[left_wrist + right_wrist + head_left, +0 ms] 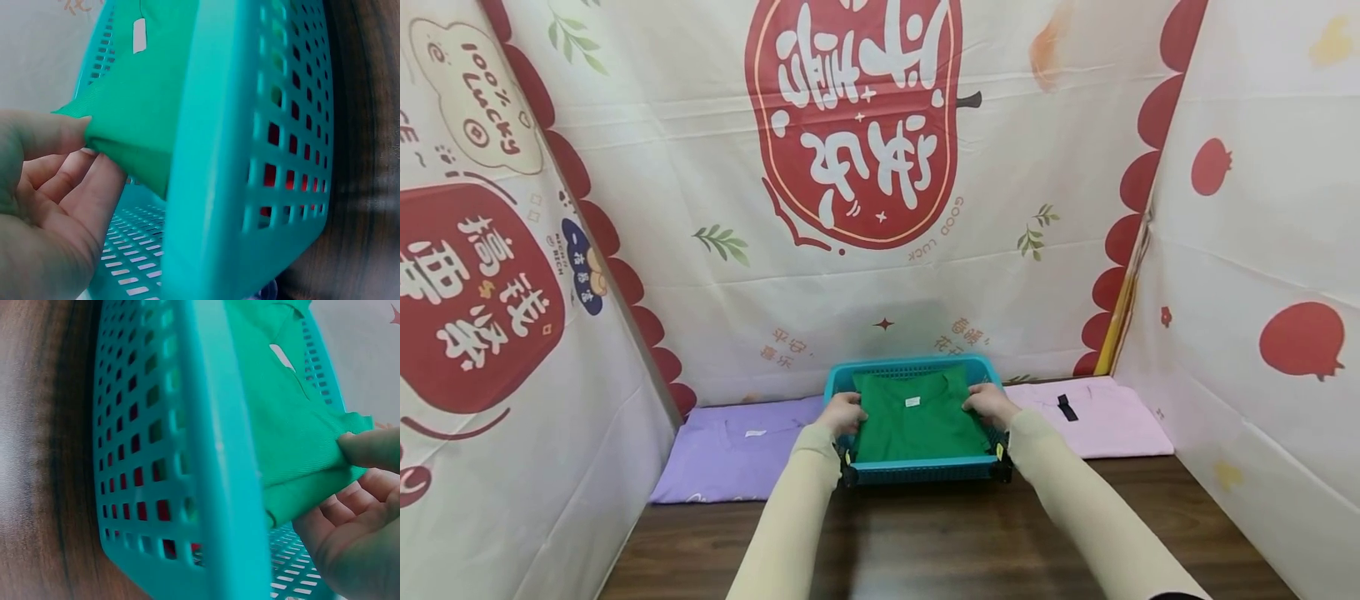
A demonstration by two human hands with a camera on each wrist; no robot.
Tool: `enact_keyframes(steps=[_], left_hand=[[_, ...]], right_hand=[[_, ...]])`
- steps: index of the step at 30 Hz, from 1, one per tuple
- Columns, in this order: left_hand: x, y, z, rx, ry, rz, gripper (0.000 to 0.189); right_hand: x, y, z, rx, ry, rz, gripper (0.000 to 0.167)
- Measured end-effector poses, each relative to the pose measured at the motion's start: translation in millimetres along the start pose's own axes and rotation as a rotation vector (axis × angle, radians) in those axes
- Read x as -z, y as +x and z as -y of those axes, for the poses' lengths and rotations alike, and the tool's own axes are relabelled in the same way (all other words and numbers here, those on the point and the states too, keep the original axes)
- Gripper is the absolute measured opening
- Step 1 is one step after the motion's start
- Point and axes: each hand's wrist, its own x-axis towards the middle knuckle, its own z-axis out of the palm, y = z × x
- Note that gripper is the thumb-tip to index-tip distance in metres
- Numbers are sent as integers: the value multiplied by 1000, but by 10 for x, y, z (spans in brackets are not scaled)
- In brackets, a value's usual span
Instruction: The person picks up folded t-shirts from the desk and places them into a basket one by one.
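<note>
A folded green shirt [917, 425] with a white neck label lies in a teal plastic basket [917, 471]. My left hand [844, 413] pinches the shirt's left edge between thumb and fingers, as the left wrist view shows up close. On the opposite side my right hand [991, 405] pinches the right edge the same way; in the right wrist view the cloth is lifted a little at that grip. Through the holes of the basket wall [294, 144] something red shows beneath the green shirt, mostly hidden.
Left of the basket lies a folded purple shirt [737, 454]; a folded pink shirt [1097, 417] with a black label lies to the right. All stand on a dark wooden table [917, 550]. Printed white cloth [865, 292] walls in the back and both sides.
</note>
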Motion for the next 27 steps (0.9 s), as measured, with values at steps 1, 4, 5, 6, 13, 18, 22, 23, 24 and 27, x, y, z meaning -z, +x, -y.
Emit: enact_keyframes(steps=[1,4,5,6,13,18,22,23,24,27], left_hand=[[-6,-3,3,2,0,-2,57],[-29,-8,12,-1,11,-10,55],[-37,-7,15,-1,19,-13,54],[-46,-7,17,-2,30,-15,53],[-103,-28,-24,-22,36,24,51],[-119,-60,-55,-37,83,28,49],[-129,-70,-24,-14,100,6,53],[-134,-67,-9,-15,110,-1,54],[-138,-70,0,-19,122,-6,54],[-152,-50,34,-23,148,-9,54]], right_hand=[[-11,-3,-1,1,-8,2,58],[-40,-15,-2,4,-17,0,58],[-48,-27,6,10,-34,4,58],[-55,-40,10,10,-46,6,58],[-77,-61,-50,-10,-42,-3,56],[-53,-85,-98,7,-68,16,56],[-80,-72,-106,-4,-74,12,54],[-92,-68,-107,-9,-71,8,53],[-104,-55,-114,-21,-62,2,53],[-123,-43,-130,-35,-68,-12,52]])
